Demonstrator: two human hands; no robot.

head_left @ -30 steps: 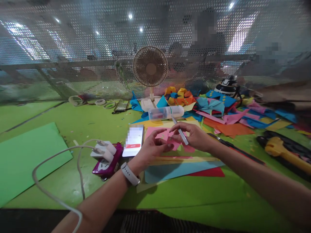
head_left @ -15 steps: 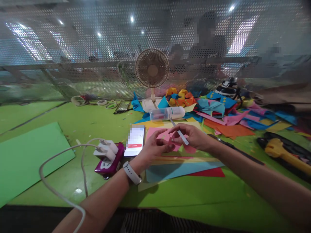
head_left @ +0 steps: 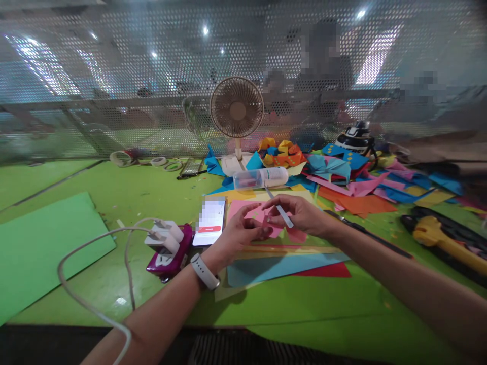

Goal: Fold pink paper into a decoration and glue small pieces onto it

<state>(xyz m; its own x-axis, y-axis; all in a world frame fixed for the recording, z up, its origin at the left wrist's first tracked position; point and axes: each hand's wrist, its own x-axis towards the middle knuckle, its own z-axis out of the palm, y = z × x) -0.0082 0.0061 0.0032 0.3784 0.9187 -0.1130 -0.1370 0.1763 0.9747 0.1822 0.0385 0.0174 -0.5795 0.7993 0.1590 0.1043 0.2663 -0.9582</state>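
Note:
Both hands meet over a small folded pink paper piece point(head_left: 274, 229) above a stack of coloured sheets. My left hand point(head_left: 238, 234), with a white watch on its wrist, pinches the piece's left side. My right hand point(head_left: 300, 215) grips the right side and also holds a thin white stick-like tool point(head_left: 280, 208) that points away from me. A larger pink sheet point(head_left: 243, 207) lies under the hands. A phone point(head_left: 209, 222) with a lit screen lies just left of my left hand.
A purple power strip point(head_left: 170, 249) with white plugs and cable lies at left, beside a green card sheet point(head_left: 41, 248). Small fan point(head_left: 236, 109), clear bottle point(head_left: 262, 177), folded coloured paper shapes point(head_left: 327, 167) and tape rolls point(head_left: 122, 158) stand behind. A yellow tool point(head_left: 445, 243) lies right. A perforated screen backs the table.
The hands have stayed together on the pink piece with only slight finger shifts. The view has moved slightly.

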